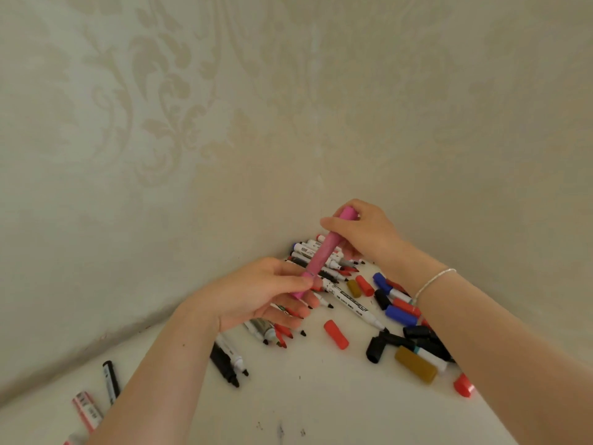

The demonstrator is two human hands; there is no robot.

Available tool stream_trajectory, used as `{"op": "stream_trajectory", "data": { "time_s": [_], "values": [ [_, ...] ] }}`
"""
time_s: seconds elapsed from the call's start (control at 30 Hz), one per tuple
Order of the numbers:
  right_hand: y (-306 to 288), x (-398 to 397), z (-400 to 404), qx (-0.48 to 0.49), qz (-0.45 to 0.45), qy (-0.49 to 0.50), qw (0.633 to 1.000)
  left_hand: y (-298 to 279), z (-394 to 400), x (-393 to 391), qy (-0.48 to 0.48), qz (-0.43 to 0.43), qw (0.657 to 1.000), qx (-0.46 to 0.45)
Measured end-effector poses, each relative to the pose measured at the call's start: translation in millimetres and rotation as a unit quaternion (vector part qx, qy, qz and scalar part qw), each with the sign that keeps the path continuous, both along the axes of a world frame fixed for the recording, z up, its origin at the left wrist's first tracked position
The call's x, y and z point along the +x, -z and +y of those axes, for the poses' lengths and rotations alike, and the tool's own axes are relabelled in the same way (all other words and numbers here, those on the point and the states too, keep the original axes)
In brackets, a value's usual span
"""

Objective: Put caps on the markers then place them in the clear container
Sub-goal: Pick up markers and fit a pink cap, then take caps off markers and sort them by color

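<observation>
Both hands are holding one pink marker (324, 255) above the white tabletop (321, 396). The left hand (256, 293) is pinching its lower end, and the right hand (362, 231) fingers are curling around its upper end. Loose markers (349, 303) and caps (336, 334) are lying underneath.

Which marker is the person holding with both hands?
The pink marker. The left hand grips its lower end, the right hand its top. All the other markers lie loose on the white table.
</observation>
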State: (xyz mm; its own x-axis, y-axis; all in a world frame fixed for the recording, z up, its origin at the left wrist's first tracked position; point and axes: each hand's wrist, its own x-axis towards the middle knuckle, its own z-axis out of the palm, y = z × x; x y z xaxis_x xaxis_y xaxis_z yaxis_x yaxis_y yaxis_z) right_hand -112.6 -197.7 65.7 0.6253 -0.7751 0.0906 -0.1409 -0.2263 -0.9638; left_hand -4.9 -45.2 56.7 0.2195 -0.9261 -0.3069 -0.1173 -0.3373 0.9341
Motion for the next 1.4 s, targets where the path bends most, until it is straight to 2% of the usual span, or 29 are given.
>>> {"op": "stream_trajectory", "data": {
  "time_s": [0.07,0.17,0.23,0.37,0.47,0.6,0.7,0.8,0.97,1.13,1.27,1.4],
  "values": [
    [-2,-10,2,0.051,0.017,-0.057,0.997,3,2,8,-0.019,-0.084,0.996,-0.003],
    [-8,-19,7,0.086,0.054,-0.182,0.978,4,7,24,-0.072,-0.223,0.972,-0.005],
    [-7,-17,16,0.051,0.102,-0.24,0.964,3,13,33,-0.085,-0.276,0.957,-0.009],
    [4,2,42,-0.093,0.216,-0.252,0.939,1,25,47,-0.082,-0.349,0.934,-0.001],
    [10,18,56,-0.125,0.191,-0.227,0.947,-4,38,59,-0.072,-0.341,0.937,0.002],
    [17,32,80,-0.128,0.162,-0.218,0.954,-19,77,88,-0.185,-0.295,0.937,0.043],
    [27,46,107,-0.122,0.2,-0.275,0.932,-19,114,104,-0.233,-0.298,0.921,0.095],
    [43,64,138,-0.211,0.237,-0.28,0.906,-5,136,108,-0.227,-0.32,0.91,0.133],
    [74,86,179,-0.322,0.232,-0.283,0.873,27,146,110,-0.238,-0.369,0.894,0.088],
    [86,90,191,-0.383,0.268,-0.281,0.838,53,133,103,-0.242,-0.358,0.902,0.015],
    [91,91,191,-0.377,0.263,-0.277,0.844,67,123,99,-0.251,-0.347,0.904,-0.016],
    [75,95,181,-0.313,0.207,-0.252,0.892,72,120,94,-0.236,-0.375,0.896,-0.034]
  ]
}}
